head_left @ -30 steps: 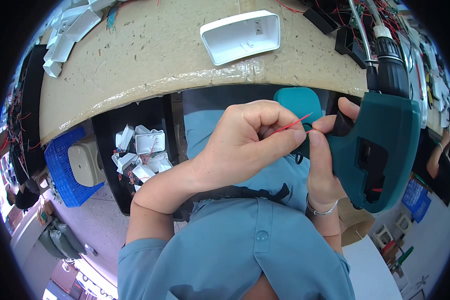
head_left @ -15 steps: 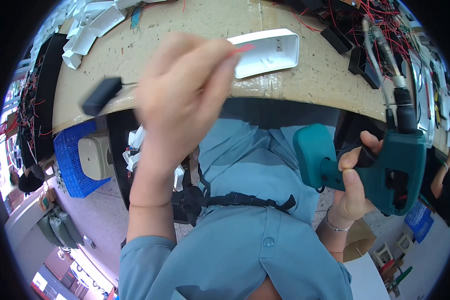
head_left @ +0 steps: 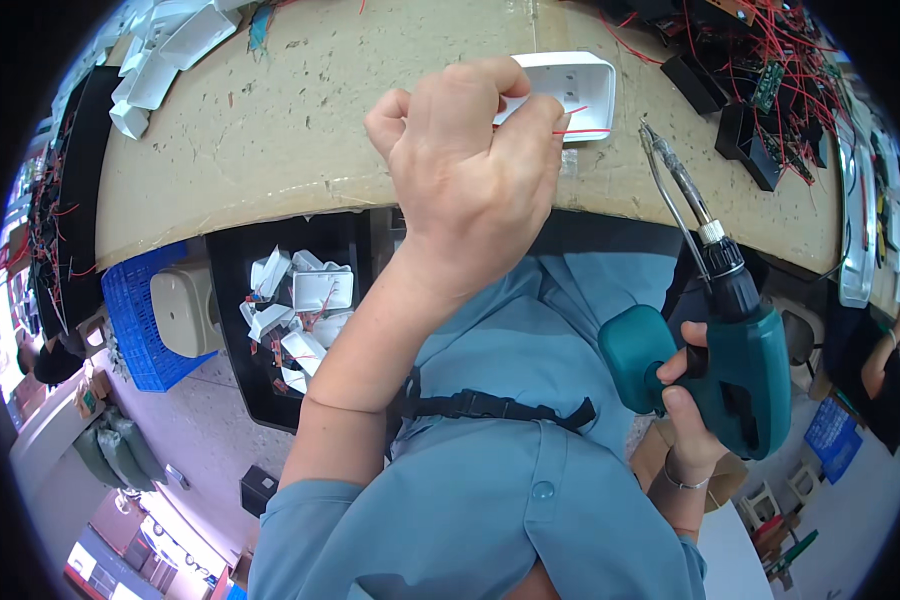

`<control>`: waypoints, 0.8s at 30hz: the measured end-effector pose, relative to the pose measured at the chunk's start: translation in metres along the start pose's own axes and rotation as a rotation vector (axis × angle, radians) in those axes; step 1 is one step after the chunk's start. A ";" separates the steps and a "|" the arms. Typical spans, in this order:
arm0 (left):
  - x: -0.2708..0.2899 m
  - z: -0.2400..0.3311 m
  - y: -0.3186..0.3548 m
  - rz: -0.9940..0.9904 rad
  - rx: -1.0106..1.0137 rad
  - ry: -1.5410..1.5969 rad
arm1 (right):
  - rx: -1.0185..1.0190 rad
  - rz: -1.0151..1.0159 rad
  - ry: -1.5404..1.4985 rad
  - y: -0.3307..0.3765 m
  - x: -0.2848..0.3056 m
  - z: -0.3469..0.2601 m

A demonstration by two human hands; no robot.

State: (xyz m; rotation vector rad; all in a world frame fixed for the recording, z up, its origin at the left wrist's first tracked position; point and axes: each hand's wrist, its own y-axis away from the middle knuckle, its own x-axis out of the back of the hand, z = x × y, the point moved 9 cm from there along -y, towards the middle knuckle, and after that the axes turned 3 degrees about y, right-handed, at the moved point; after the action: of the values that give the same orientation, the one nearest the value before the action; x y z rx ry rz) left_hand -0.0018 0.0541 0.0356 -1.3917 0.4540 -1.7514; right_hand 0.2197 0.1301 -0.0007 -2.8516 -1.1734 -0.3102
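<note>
A thin red wire (head_left: 570, 122) sticks out from the fingertips of the left hand (head_left: 470, 170), just over a white plastic tray (head_left: 575, 85) that lies on the tan workbench (head_left: 270, 150). The left hand is curled up tight, with the fingers and thumb pinched together on the wire, and it is held above the near edge of the bench. The right hand (head_left: 685, 400) is lower down, on the right side, well apart from the left hand. It is wrapped around the handle of a teal power screwdriver (head_left: 740, 370), with its fingers closed on the grip. The long metal bit (head_left: 675, 180) of the tool points up and toward the bench, and its tip is near the white tray but not touching it. Between the two hands you can see the person's blue shirt (head_left: 490, 480) with a black strap across it. Under the bench on the left is a black bin (head_left: 245, 330) with small white plastic parts (head_left: 305, 310) in it, and a blue crate (head_left: 140, 320) stands beside it. At the far right of the bench lie black boxes with lots of red wires (head_left: 760, 90). More white parts (head_left: 160, 60) are piled at the top left of the bench.
</note>
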 end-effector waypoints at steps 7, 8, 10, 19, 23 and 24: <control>-0.006 -0.006 -0.005 0.087 -0.008 -0.091 | 0.019 -0.133 0.013 -0.006 -0.011 -0.005; -0.009 -0.009 -0.005 0.064 -0.009 -0.057 | 0.017 -0.134 0.013 -0.005 -0.012 -0.005; -0.013 -0.012 -0.007 0.030 0.003 -0.013 | -0.104 -0.126 -0.020 -0.004 -0.014 0.003; -0.005 0.004 -0.025 0.043 -0.097 0.103 | -0.104 -0.155 0.060 -0.005 -0.027 0.004; -0.011 -0.006 -0.010 0.358 -0.256 0.253 | -0.072 -0.141 0.086 -0.006 -0.030 0.000; -0.013 -0.007 -0.005 0.358 -0.256 0.252 | -0.054 -0.135 0.086 -0.007 -0.030 -0.001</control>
State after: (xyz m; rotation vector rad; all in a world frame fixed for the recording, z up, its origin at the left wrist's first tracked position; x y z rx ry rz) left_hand -0.0093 0.0656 0.0287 -1.1712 1.0292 -1.6137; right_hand 0.1939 0.1145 -0.0062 -2.7775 -1.3627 -0.4727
